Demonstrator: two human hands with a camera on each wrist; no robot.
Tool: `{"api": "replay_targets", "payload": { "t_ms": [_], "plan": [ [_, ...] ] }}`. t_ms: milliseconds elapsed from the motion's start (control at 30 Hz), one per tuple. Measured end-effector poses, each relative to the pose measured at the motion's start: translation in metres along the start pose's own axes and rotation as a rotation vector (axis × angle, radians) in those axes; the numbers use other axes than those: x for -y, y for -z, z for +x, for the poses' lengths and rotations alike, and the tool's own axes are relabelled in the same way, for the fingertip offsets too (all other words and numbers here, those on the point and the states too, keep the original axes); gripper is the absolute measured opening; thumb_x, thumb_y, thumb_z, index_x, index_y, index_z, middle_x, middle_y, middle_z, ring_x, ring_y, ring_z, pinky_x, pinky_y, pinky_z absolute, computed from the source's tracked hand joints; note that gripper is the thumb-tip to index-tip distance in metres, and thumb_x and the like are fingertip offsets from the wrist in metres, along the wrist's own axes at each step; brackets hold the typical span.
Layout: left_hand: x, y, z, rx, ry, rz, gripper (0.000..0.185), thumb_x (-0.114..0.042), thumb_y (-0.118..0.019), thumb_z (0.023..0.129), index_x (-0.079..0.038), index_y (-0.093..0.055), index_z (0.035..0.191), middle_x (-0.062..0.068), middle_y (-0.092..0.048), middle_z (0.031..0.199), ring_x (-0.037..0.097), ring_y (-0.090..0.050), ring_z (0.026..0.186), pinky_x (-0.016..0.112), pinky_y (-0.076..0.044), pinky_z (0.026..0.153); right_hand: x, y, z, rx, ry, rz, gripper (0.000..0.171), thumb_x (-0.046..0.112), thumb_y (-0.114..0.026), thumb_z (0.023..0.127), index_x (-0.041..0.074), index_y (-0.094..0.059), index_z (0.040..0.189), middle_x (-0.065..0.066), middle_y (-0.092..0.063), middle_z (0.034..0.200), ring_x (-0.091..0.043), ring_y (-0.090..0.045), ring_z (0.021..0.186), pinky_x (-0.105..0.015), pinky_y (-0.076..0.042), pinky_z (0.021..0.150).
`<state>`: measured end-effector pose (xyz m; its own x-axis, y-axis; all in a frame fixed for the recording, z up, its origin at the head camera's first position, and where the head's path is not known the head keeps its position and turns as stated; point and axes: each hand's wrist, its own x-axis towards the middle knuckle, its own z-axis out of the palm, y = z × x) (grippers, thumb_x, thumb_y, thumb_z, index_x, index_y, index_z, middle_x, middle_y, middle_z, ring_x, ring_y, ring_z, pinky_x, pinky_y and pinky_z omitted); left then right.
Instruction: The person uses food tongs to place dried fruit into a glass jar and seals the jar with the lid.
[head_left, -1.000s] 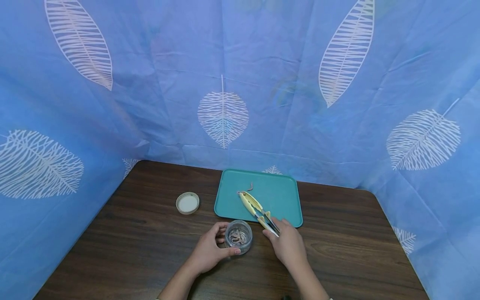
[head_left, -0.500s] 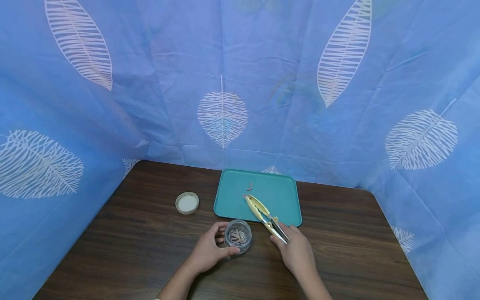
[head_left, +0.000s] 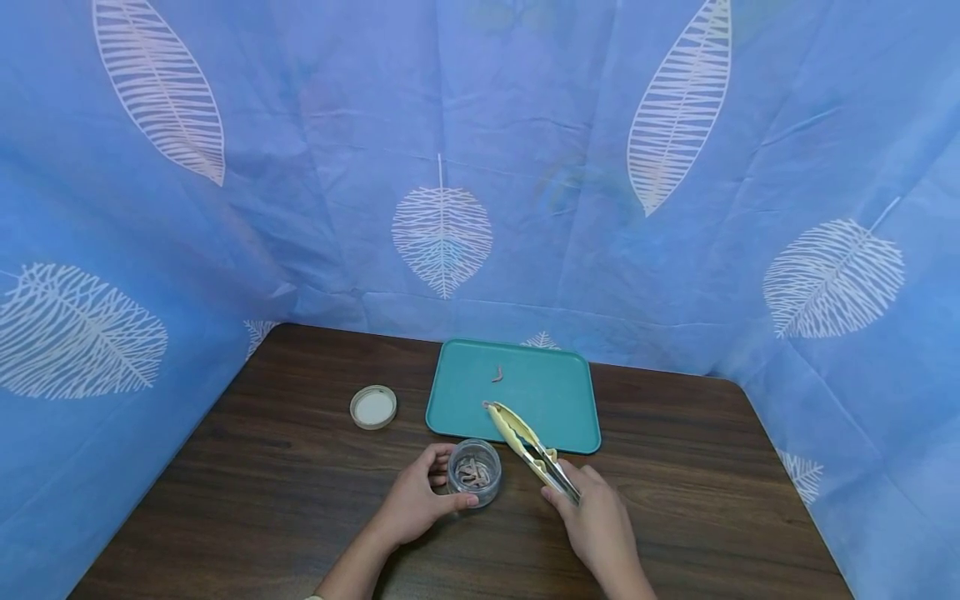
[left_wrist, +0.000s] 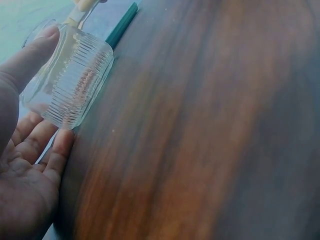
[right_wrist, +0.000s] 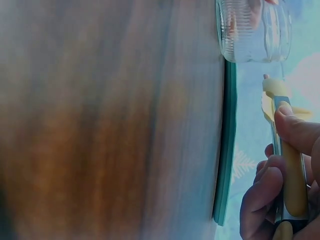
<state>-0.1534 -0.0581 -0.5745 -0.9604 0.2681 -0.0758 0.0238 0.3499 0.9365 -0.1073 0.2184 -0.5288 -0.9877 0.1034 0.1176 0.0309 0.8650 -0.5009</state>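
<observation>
My left hand [head_left: 420,500] holds a ribbed clear glass jar [head_left: 489,498] upright on the table, thumb at the near side and fingers at the far side. Several pale pinkish worm-like strips [head_left: 472,475] lie inside the open jar. With my right hand [head_left: 597,517] I grip yellow-tipped metal tongs [head_left: 510,433], thumb along one arm in the right wrist view. Their tips pinch a small pink worm-like strip [head_left: 486,404] over the front part of the teal tray [head_left: 570,400]. A second pink strip [head_left: 497,374] lies farther back on the tray.
A round lid [head_left: 374,407] with a white inside lies on the dark wooden table [head_left: 285,467], left of the tray. A blue leaf-patterned cloth [head_left: 337,208] hangs behind the table and along both sides.
My right hand has drawn the tongs back toward me, bringing the pinched strip nearer the tray's front edge. The left hand and the jar have stayed in place.
</observation>
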Motion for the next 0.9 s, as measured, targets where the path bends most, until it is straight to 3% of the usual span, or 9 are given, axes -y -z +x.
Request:
{"api": "replay_targets", "payload": {
  "t_ms": [600,900],
  "plan": [
    [0.000,0.000,0.000,0.001,0.014,0.011,0.080,-0.040,-0.097,0.082,-0.014,-0.058,0.148,0.010,-0.068,0.139,0.025,-0.066,0.125,0.044,-0.058,0.106,0.012,0.010,-0.018,0.061,-0.065,0.051,0.056,0.034,-0.085,0.094,0.014,-0.071,0.144,0.005,-0.066,0.094,-0.009,-0.046,0.070,-0.024,-0.039,0.059],
    [-0.001,0.000,-0.001,0.005,0.005,-0.003,0.081,-0.039,-0.096,0.084,-0.013,-0.057,0.149,0.010,-0.067,0.141,0.026,-0.066,0.126,0.043,-0.057,0.107,0.020,0.013,-0.029,0.087,-0.095,0.048,0.057,0.034,-0.087,0.091,0.016,-0.072,0.144,0.007,-0.070,0.101,-0.009,-0.050,0.074,-0.025,-0.042,0.063]
  ]
}}
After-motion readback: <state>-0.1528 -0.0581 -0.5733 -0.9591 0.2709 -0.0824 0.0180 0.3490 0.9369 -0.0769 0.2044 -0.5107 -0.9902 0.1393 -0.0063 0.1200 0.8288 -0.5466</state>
